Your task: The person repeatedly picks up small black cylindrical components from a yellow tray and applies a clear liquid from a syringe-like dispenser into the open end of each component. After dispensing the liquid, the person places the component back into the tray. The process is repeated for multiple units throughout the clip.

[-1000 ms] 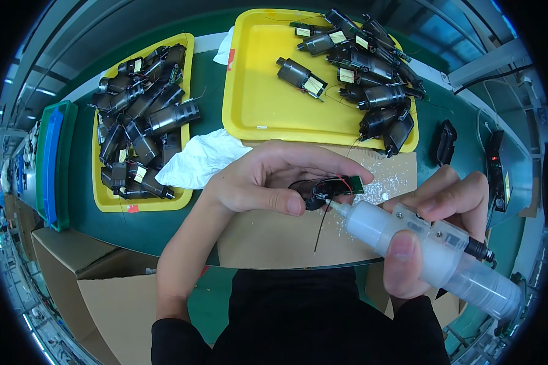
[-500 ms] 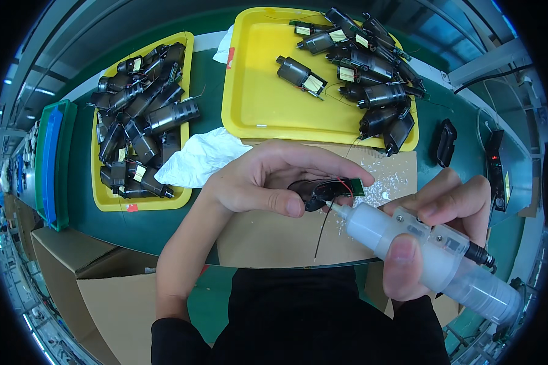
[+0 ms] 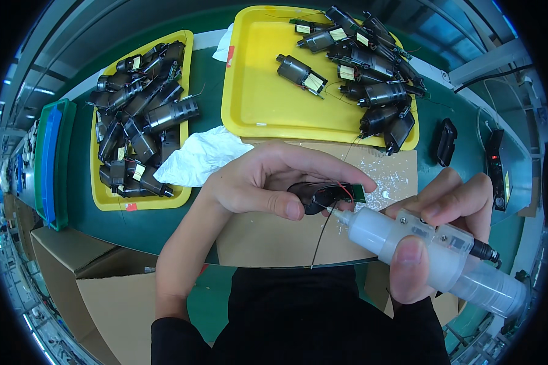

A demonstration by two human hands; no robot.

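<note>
Along the near edge of your green tabletop lies a cardboard sheet. You have a large yellow tray toward the far edge, a smaller yellow tray left of it, a white cloth between them. A black casing lies near the right end; a green bin apparently stands at the left.

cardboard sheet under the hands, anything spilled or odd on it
Yes, whitish flecks lie scattered across the upper right of the cardboard sheet, beside the left hand; they look like stray residue, possibly spilled.
</note>
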